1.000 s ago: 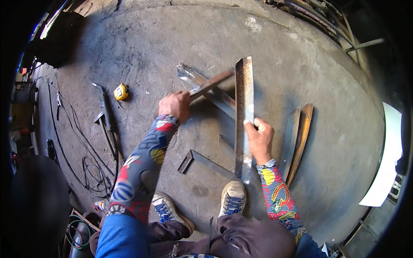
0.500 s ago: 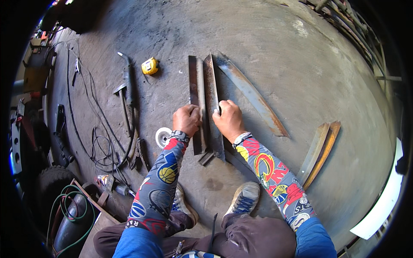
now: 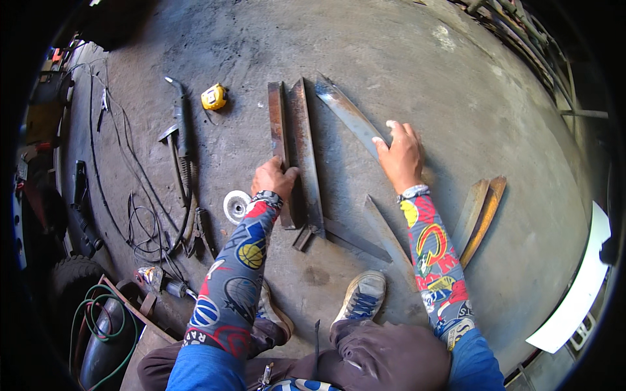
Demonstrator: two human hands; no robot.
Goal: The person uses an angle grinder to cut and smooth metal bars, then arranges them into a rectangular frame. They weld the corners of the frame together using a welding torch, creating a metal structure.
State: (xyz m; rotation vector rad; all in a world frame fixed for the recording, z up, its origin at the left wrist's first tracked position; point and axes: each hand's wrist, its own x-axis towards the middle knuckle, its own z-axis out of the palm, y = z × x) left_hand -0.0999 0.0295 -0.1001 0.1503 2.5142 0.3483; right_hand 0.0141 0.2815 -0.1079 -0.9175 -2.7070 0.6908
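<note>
My left hand (image 3: 275, 177) is closed around the lower half of a rusty steel angle bar (image 3: 278, 124), its thumb toward the right. A second rusty angle bar (image 3: 306, 150) lies alongside, a narrow gap away. My right hand (image 3: 400, 158) is over a bluish-grey steel angle bar (image 3: 349, 107) that slants down to the right. Its thumb and fingers are spread on either side of that bar, whose lower end is hidden by the hand. A short square metal piece (image 3: 302, 238) and a dark flat bar (image 3: 358, 242) meet the lower ends of the upright pair.
A pointed grey strip (image 3: 390, 240) lies beside my right forearm. Two more angle pieces (image 3: 481, 215) rest farther right. To the left are a white grinding disc (image 3: 237, 207), a yellow tape measure (image 3: 213, 97), a hammer (image 3: 173, 156), a welding torch (image 3: 180, 117) and loose cables (image 3: 147, 228).
My right hand has let go of the second upright bar and moved right to the bluish-grey one, opening. My left hand stays on its bar, which now shows more of its rusty face.
</note>
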